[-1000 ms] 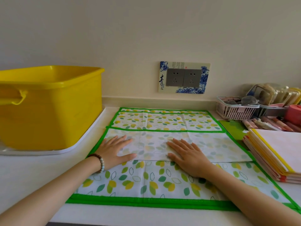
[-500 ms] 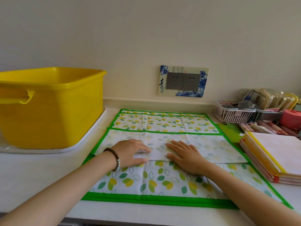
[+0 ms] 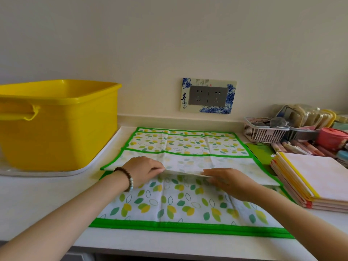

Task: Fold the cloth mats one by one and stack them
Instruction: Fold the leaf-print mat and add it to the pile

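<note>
The leaf-print mat point(image 3: 178, 202) lies across the middle of the white counter point(image 3: 47, 196). Its near green border runs just inside the counter's front edge. Its far edge stops short of the wall. The mat's far part is folded toward us as a pale flap point(image 3: 197, 162), and the flap's near edge is raised off the layer below.

Our left hand point(image 3: 145, 172) has its fingers curled and pinches that raised edge at centre frame. Our right hand point(image 3: 227, 181) has its fingers close together with their tips at the same edge. Its thumb is hidden, so we cannot tell if it pinches.

Bare counter shows at lower left, between the mat and the white tray point(image 3: 98, 157). At right, the stack of folded mats point(image 3: 316, 176) sits just beside the mat's edge.

One yellow tub point(image 3: 66, 132) stands on the tray at left. We see only its inner walls. One white basket point(image 3: 263, 134) at upper right holds small items too blurred to name. A pink pot point(image 3: 331, 137) with its lid on stands near it.

We count one spread mat, several folded ones, one bracelet point(image 3: 128, 178) and two sockets in one plate point(image 3: 208, 96).
</note>
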The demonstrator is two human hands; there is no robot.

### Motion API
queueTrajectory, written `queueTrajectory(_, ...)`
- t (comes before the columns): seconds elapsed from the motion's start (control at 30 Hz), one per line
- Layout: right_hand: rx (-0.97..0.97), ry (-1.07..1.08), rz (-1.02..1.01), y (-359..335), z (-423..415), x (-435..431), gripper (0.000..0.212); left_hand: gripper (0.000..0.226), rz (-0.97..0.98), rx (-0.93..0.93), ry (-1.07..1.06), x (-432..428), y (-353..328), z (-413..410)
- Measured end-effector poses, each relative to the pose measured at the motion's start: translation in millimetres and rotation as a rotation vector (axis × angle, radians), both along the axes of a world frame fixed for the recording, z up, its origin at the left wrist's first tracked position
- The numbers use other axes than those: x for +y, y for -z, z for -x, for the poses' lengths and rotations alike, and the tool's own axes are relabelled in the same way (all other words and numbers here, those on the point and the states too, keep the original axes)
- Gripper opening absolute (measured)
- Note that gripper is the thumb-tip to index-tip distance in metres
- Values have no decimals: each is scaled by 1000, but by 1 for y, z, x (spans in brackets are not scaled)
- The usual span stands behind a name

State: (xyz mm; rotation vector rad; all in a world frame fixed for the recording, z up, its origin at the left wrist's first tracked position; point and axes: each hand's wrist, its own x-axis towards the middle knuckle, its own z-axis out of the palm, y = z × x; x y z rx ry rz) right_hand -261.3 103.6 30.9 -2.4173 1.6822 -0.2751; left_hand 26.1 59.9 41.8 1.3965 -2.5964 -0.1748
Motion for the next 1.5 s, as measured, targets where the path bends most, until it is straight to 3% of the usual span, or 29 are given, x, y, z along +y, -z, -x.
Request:
queueTrajectory(0.1, -37, 35, 17, -12, 14, 3, 34, 24, -65, 76, -5, -2, -11, -3)
queueTrajectory(0.23, -163, 22, -121, -34, 22, 7, 21, 23, -221, 210, -11, -1, -32, -8)
queueTrajectory(0.37, -178, -34, -247, -64, 28, 5, 19, 31, -300, 203, -13, 0, -56, -10)
queueTrajectory(0.53, -247, -30, -339, -95, 29, -6, 22, 38, -181, 116, -78, -5, -81, -7)
queueTrajectory(0.63, -180, -22, -207, -100, 28, -22, 14, 23, 15, 146, -129, -14, -77, -2)
queueTrajectory(0.8, -78, 24, 19, -82, 25, -57, 13, 36, 256, 228, 21, -6, -55, 17)
queueTrajectory(1.1, -201, 165, 64, -26, 20, -94, 15, 50, -60, -9, 20, -12, -12, 33)
queueTrajectory(1.5, -156, 331, 187, 10, 19, -127, 17, 59, -112, -59, -27, -47, 23, 42)
